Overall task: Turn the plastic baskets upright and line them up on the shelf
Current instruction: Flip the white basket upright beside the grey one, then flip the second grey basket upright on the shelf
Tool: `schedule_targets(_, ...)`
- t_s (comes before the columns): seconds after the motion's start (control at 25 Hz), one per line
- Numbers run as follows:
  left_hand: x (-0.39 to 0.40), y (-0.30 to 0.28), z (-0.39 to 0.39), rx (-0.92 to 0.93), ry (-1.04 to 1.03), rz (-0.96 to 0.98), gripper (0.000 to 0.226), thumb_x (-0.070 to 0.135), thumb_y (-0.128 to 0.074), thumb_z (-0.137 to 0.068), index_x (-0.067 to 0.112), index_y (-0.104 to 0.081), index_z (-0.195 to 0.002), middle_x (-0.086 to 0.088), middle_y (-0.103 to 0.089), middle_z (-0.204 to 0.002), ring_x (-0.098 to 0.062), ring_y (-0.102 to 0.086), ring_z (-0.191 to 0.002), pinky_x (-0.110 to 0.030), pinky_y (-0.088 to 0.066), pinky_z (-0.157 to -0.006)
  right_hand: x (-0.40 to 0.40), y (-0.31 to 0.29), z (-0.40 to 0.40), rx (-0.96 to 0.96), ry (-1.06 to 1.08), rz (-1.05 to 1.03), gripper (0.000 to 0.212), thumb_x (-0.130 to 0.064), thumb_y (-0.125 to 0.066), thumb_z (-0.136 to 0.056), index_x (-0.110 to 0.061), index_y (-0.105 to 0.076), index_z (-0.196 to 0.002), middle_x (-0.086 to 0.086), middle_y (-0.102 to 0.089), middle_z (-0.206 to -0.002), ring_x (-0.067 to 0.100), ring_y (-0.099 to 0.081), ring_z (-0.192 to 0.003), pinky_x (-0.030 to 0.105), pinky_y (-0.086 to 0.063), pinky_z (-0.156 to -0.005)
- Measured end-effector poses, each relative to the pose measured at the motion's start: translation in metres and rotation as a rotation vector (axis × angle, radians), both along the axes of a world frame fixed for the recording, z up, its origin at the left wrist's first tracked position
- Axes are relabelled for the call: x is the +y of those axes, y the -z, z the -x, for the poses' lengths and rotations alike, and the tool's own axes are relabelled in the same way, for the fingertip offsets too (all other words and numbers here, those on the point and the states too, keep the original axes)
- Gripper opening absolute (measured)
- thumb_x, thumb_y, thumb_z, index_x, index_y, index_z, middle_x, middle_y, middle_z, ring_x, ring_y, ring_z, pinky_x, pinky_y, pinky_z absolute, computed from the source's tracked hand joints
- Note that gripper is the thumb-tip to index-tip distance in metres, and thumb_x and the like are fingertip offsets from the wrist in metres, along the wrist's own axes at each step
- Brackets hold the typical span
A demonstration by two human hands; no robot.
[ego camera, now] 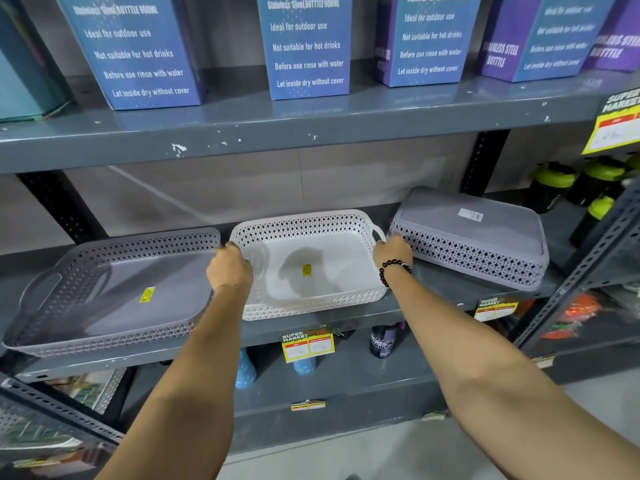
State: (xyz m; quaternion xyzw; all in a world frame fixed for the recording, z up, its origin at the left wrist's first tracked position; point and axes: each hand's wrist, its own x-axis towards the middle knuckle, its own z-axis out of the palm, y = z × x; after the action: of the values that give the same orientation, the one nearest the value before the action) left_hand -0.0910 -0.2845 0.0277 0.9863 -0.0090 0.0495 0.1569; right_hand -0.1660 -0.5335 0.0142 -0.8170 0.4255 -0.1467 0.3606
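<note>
Three perforated plastic baskets sit on the grey middle shelf (pixel 346 323). A grey basket (pixel 114 292) stands upright at the left. A white basket (pixel 311 271) stands upright in the middle, tilted slightly toward me. My left hand (pixel 230 268) grips its left rim and my right hand (pixel 393 252), with a dark bead bracelet, grips its right handle. A second grey basket (pixel 474 237) lies upside down at the right, its flat bottom with a barcode label facing up.
Blue and purple bottle boxes (pixel 304 46) stand on the shelf above. Dark bottles with green lids (pixel 550 185) stand right of the overturned basket. Yellow price tags (pixel 307 346) hang on the shelf edges. More bottles stand on the lower shelf.
</note>
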Motion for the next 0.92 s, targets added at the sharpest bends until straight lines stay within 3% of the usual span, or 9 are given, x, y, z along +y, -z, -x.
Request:
schedule_targets(0.2, -0.056, -0.004, 0.012, -0.004, 0.211, 0.032, 0.026, 0.015, -0.048, -0.094, -0.005, -0.057, -0.107, -0.023, -0.066, -0.106, -0.037, -0.065, -0.096, -0.037, -0.050, -0.072, -0.005, -0.011, 0.017, -0.064, -0.145, 0.287, 0.034, -0.012, -0.045, -0.095, -0.001, -0.051, -0.126, 0.021, -0.061, -0.124, 0.036, -0.058, -0.114, 0.038, -0.050, -0.087)
schedule_targets(0.28, -0.087, -0.006, 0.016, -0.009, 0.275, 0.030, 0.030, 0.021, -0.045, -0.096, -0.004, -0.058, -0.105, -0.024, -0.067, -0.106, -0.038, -0.064, -0.098, -0.038, -0.049, -0.074, -0.020, -0.012, 0.028, -0.088, -0.188, 0.335, 0.032, -0.011, -0.045, -0.094, -0.003, -0.054, -0.123, 0.019, -0.063, -0.119, 0.035, -0.061, -0.109, 0.038, -0.051, -0.084)
schedule_targets(0.36, -0.125, -0.007, 0.020, -0.029, 0.333, 0.059, 0.035, 0.027, -0.043, -0.097, -0.003, -0.060, -0.105, -0.024, -0.068, -0.105, -0.039, -0.064, -0.098, -0.040, -0.050, -0.077, -0.047, -0.013, 0.040, -0.082, -0.203, 0.363, 0.037, -0.011, -0.045, -0.094, -0.004, -0.052, -0.130, 0.019, -0.060, -0.125, 0.034, -0.057, -0.115, 0.039, -0.049, -0.092)
schedule_targets(0.72, -0.311, -0.005, 0.017, -0.020, 0.424, 0.329, 0.040, 0.029, -0.047, -0.095, -0.006, -0.056, -0.113, -0.031, -0.061, -0.115, -0.045, -0.059, -0.108, -0.044, -0.049, -0.086, -0.227, -0.007, 0.076, 0.059, -0.026, 0.358, 0.047, -0.014, -0.043, -0.096, -0.002, -0.036, -0.141, 0.021, -0.045, -0.140, 0.036, -0.040, -0.131, 0.042, -0.040, -0.104)
schedule_targets(0.92, -0.382, 0.000, 0.004, 0.063, 0.396, 0.350, 0.051, 0.033, -0.049, -0.094, -0.008, -0.047, -0.124, -0.031, -0.050, -0.128, -0.046, -0.051, -0.118, -0.049, -0.044, -0.096, -0.300, 0.004, 0.081, 0.202, 0.044, 0.187, 0.057, -0.021, -0.042, -0.097, -0.002, -0.023, -0.147, 0.019, -0.028, -0.151, 0.038, -0.026, -0.139, 0.049, -0.032, -0.111)
